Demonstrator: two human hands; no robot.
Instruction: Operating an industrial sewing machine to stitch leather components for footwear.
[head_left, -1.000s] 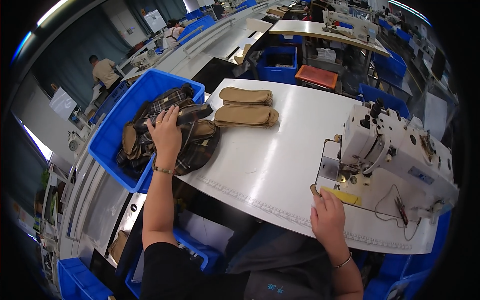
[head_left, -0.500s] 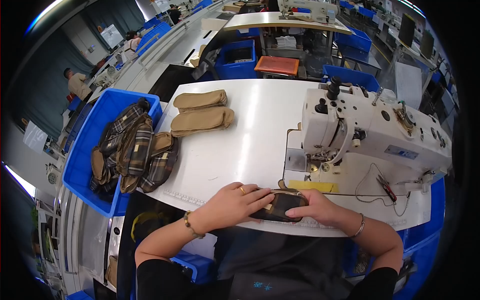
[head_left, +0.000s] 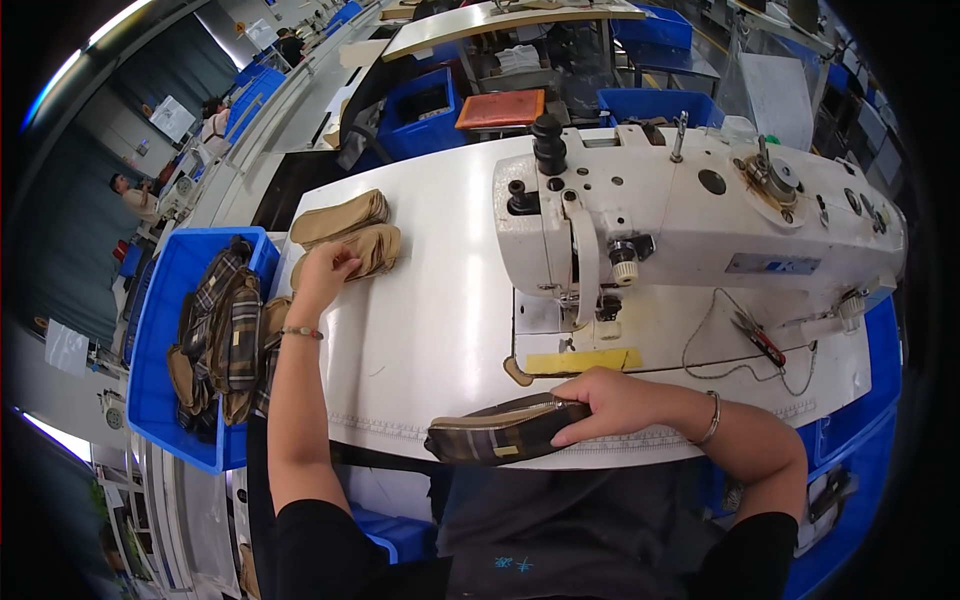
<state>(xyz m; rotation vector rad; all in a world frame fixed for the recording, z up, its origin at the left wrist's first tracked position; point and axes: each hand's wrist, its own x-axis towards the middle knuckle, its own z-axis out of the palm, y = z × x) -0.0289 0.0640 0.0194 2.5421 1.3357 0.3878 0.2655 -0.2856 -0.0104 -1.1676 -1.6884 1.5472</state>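
A dark plaid zippered pouch (head_left: 505,430) lies at the table's near edge, its zip side partly gaping along the top. My right hand (head_left: 622,408) grips the pouch's right end, thumb in front and fingers behind. At the far left of the table lie two stacks of tan fabric pieces, a farther stack (head_left: 340,215) and a nearer stack (head_left: 378,250). My left hand (head_left: 328,275) is on the nearer stack, fingertips pinched at a tan piece there; how much cloth they hold is partly hidden. A white sewing machine (head_left: 650,220) stands right of the stacks, beyond the pouch.
A blue bin (head_left: 165,300) heaped with plaid pouches (head_left: 238,330) stands against the table's left side. Red-handled snips (head_left: 765,345) on a cord lie under the machine arm. A yellow strip (head_left: 583,359) sits before the needle area. A ruler tape (head_left: 375,428) runs along the near edge.
My left hand has left the pouch and reached far left to the tan stack. My right hand keeps the pouch, which now shows its zip side more fully. The view has shifted right.
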